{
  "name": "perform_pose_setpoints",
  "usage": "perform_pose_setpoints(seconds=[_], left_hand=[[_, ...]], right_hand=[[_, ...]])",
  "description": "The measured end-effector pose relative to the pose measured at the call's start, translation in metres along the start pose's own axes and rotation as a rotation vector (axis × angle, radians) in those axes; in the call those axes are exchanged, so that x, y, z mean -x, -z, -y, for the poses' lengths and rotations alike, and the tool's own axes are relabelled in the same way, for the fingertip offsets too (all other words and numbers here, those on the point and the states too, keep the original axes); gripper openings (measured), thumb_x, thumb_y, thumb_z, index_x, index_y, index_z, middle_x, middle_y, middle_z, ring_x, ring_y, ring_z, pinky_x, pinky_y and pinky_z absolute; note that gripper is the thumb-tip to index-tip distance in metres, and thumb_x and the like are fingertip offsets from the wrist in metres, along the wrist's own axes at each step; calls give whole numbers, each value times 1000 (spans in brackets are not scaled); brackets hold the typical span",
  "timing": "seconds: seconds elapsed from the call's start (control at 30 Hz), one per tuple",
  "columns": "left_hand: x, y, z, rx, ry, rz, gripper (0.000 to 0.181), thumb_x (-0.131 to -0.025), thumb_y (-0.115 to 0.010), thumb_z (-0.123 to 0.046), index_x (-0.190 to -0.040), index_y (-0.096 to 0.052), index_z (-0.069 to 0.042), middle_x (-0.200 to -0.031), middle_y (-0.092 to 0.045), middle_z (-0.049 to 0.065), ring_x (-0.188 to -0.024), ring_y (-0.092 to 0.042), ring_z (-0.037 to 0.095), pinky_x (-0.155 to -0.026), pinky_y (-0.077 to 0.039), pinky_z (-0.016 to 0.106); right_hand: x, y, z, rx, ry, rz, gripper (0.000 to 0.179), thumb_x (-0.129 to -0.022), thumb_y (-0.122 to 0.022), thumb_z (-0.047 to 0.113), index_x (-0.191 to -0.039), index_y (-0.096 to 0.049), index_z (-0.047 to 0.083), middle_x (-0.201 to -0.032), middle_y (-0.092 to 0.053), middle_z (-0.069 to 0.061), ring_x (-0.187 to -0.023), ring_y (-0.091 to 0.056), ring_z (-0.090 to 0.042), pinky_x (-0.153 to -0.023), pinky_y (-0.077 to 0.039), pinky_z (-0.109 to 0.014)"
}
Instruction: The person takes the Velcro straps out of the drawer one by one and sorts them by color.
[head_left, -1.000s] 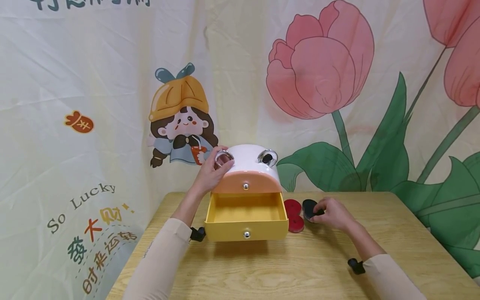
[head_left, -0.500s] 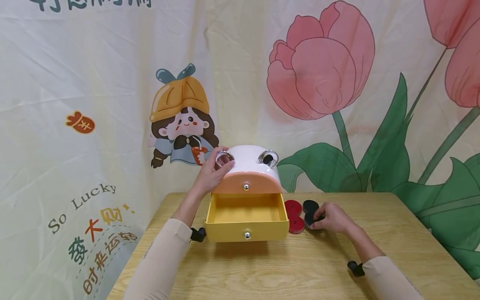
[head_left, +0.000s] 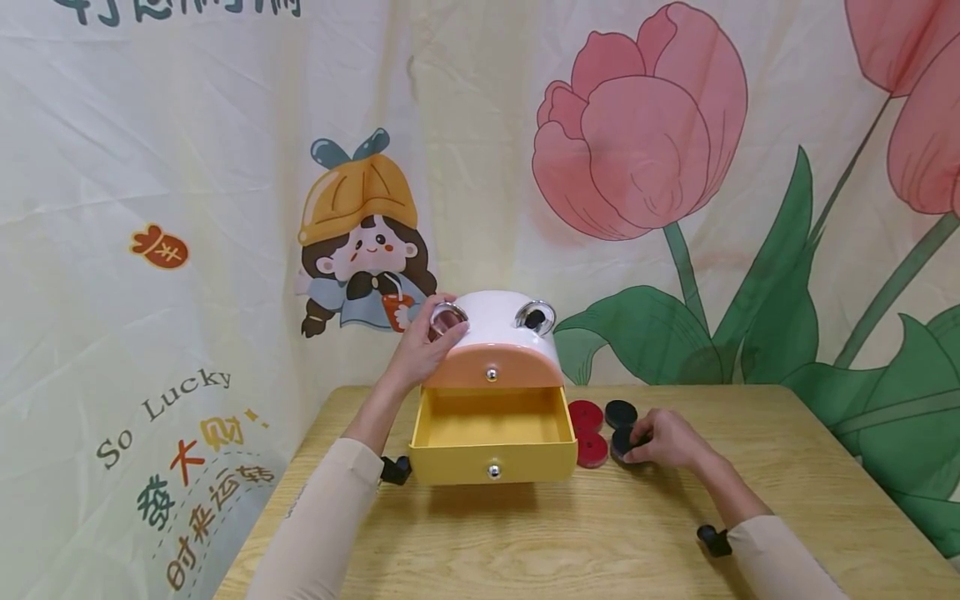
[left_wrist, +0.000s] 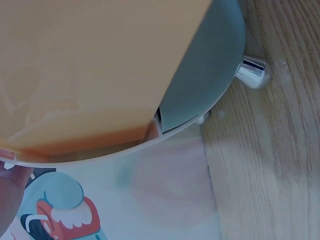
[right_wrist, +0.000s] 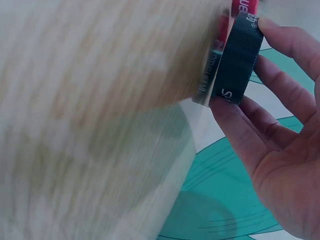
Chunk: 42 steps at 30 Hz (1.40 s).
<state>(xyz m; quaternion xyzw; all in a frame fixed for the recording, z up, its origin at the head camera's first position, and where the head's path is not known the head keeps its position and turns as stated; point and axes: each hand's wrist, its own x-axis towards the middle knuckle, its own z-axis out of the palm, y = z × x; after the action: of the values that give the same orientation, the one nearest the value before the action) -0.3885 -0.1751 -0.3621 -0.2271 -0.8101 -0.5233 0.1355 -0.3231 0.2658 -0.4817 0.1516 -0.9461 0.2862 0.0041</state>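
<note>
A white, frog-faced desktop drawer box (head_left: 498, 317) stands at the table's far edge. Its peach upper drawer (head_left: 461, 372) is closed, and its yellow lower drawer (head_left: 450, 463) is pulled out with nothing inside. At the box's top left, my left hand (head_left: 420, 350) grips round the silver-ringed eye. To the right of the box, my right hand (head_left: 667, 440) pinches a dark ribbon roll (right_wrist: 239, 59) with white lettering on its rim, between thumb and fingers. Behind it lies another dark roll (head_left: 621, 413). Two red rolls, one farther back (head_left: 586, 415) and one nearer (head_left: 592, 450), lie beside the drawer.
Everything stands on a light wooden table (head_left: 570, 542). A printed cloth (head_left: 480, 167) with tulips and a cartoon child hangs right behind the table. Black wrist-camera mounts stick out near both cuffs, the left one (head_left: 396, 469) close beside the yellow drawer.
My right hand has shifted toward me, off the farther dark roll and onto the nearer one, which it has drawn slightly right. The left hand and the box stay as they were.
</note>
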Motion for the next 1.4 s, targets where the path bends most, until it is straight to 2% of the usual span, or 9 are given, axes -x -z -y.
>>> perform_pose_setpoints(seconds=[0.17,0.33,0.57,0.73,0.93,1.23,1.4], left_hand=[[0,-1,0,1,-4,2,49,-100,-67,-49,-143,-45,-40,-116,-61,5,-105,-55,27,-92,-48,44],[0,-1,-2,7,5,-2,50,-100,-67,-45,-144,-45,-39,-117,-61,6,-107,-55,27,-95,-47,44],[-1,0,-2,17,2,2,54,-102,-67,-37,-150,-43,-31,-121,-60,9,-108,-54,28,-95,-47,45],[-1,0,-2,4,5,5,53,-101,-67,-44,-148,-44,-33,-120,-61,7,-108,-55,26,-95,-48,42],[-1,0,-1,6,11,4,54,-100,-67,-49,-146,-44,-35,-120,-61,6,-110,-56,27,-98,-49,46],[-2,0,0,8,4,2,53,-100,-67,-49,-145,-45,-37,-119,-61,6,-109,-56,27,-98,-49,46],[-1,0,0,6,15,2,52,-99,-67,-51,-145,-44,-39,-120,-60,6,-110,-56,28,-99,-49,47]], right_hand=[[0,-5,-2,6,-15,3,22,-74,-94,22,-85,-78,12,-91,-70,-2,-87,-60,-20,-80,-51,-37],[0,-7,-3,13,1,-10,22,-74,-94,22,-86,-79,11,-91,-72,0,-87,-61,-19,-80,-52,-38],[1,-8,-2,-7,-5,-15,23,-76,-93,21,-91,-80,9,-94,-74,-3,-87,-61,-19,-75,-51,-36],[1,-8,-2,4,-18,-23,22,-78,-92,20,-92,-81,9,-96,-75,-4,-91,-63,-21,-80,-54,-40],[1,-9,-2,20,-39,-23,22,-79,-91,19,-95,-81,8,-99,-75,-5,-95,-64,-25,-88,-55,-48],[2,-8,1,40,-63,-43,25,-79,-91,24,-98,-81,10,-103,-76,-7,-93,-61,-24,-84,-54,-46],[3,-5,5,31,-81,-83,27,-82,-89,27,-101,-81,11,-108,-76,-9,-99,-63,-28,-89,-55,-49]])
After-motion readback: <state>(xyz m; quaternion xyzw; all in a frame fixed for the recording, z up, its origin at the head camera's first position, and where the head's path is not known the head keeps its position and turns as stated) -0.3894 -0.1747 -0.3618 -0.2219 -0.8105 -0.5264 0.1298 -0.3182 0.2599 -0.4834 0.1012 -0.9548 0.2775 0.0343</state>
